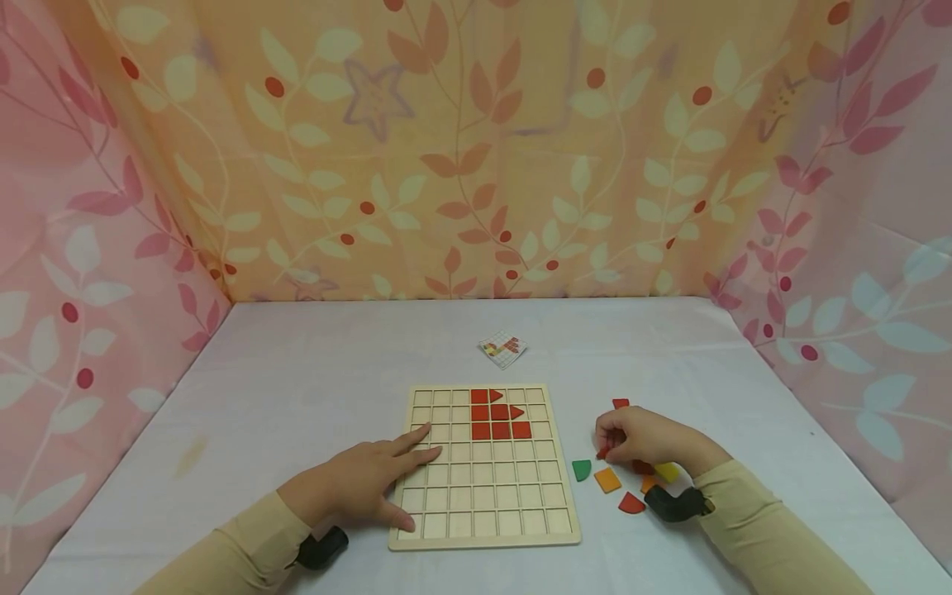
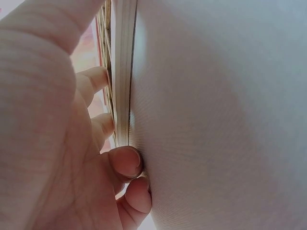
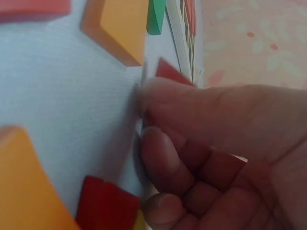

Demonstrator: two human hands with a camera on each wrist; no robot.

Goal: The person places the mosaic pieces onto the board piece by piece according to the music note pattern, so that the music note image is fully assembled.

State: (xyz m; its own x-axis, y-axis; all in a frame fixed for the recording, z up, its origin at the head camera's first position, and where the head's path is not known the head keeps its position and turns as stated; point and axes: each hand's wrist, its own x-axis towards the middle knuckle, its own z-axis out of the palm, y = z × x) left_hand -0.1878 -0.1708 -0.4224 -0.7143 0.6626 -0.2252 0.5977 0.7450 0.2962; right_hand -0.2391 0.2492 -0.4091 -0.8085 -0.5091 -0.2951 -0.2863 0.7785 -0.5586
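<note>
Right hand: thumb and forefinger pinch a red piece.
Pinched red piece: at that hand's 8 o'clock, poking out below the fingertips, its outline mostly covered (whether it touches the cloth, I cannot tell).
Left hand: spread and grasping nothing, thumb and two fingers laid over the 9 o'clock edge of the wooden board.
Loose neighbours: from the right hand, a green piece at 8 o'clock, an orange square at 7, a red quarter-round at 6.
Partly hidden: a yellow piece at 5 o'clock, under the wrist.
Hard to read: the card at the board's 12 o'clock, its print tiny.
</note>
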